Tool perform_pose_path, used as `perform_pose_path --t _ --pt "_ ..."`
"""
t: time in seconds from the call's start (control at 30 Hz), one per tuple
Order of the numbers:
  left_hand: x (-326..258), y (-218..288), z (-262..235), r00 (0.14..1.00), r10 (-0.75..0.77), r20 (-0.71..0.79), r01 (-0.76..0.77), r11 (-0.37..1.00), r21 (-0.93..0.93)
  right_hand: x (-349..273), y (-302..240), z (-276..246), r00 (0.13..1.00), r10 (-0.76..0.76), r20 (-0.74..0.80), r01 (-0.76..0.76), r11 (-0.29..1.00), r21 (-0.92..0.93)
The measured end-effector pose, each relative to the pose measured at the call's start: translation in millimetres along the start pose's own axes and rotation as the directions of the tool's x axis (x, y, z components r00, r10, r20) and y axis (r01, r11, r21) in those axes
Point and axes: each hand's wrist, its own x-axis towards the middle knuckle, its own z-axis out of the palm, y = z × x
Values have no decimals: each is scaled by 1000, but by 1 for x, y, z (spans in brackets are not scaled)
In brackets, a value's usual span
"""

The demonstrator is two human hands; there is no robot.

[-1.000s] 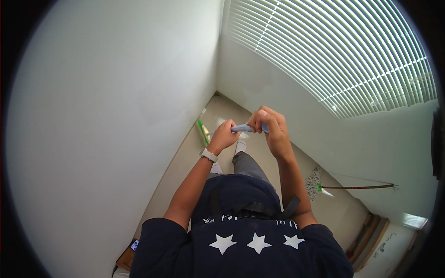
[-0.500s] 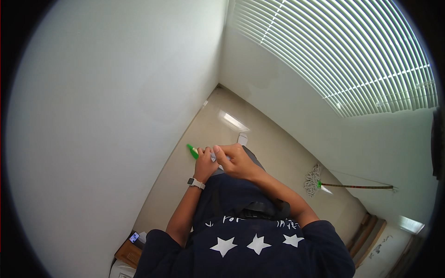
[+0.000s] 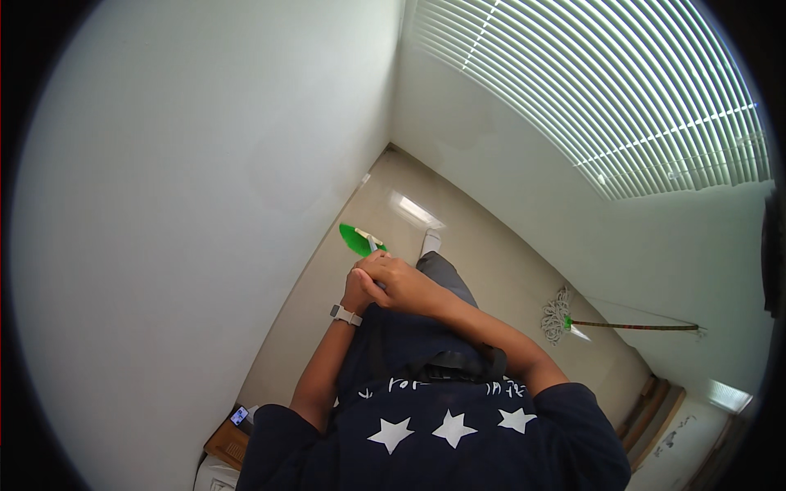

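Observation:
A broom [image 3: 358, 240] with green bristles and a pale head is on the tiled floor, close to the left wall. Its light handle runs back toward me and disappears under my fingers. My right hand [image 3: 399, 285] is wrapped round the handle, in front of my body. Just to its left, my left hand [image 3: 357, 288] is closed on the same handle, partly covered by the right one. A watch with a pale strap [image 3: 346, 314] is on my left wrist. The handle's upper end is hidden by my hands.
White walls meet in a corner [image 3: 391, 147] ahead. A mop [image 3: 557, 317] with grey strands leans at the right wall, below window blinds [image 3: 606, 90]. A wooden cabinet [image 3: 225, 442] with a phone [image 3: 238, 416] on it stands at the lower left.
The green broom head has swung forward and a little right, showing more of its bristles. My right hand has moved slightly left and down, closer over my left hand.

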Motion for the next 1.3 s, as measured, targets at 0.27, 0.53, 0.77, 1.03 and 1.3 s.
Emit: perform_pose_path --t 0.27,0.53,0.77,1.03,1.3 --pt "24 -14 14 972 -183 -150 176 983 -56 9 11 7 999 -26 37 31 989 -144" --pt "49 -31 19 969 -71 -237 78 997 20 21 40 19 988 -121 -97 99 973 -208" --pt "68 -69 37 950 36 -311 -32 999 20 33 53 15 999 -45 -16 39 955 -293" --pt "94 -64 48 911 139 -388 -135 990 38 37 64 7 989 -97 -109 64 959 -275" --pt "85 7 17 966 131 -225 -105 987 123 19 12 -12 987 -106 -124 68 958 -278"
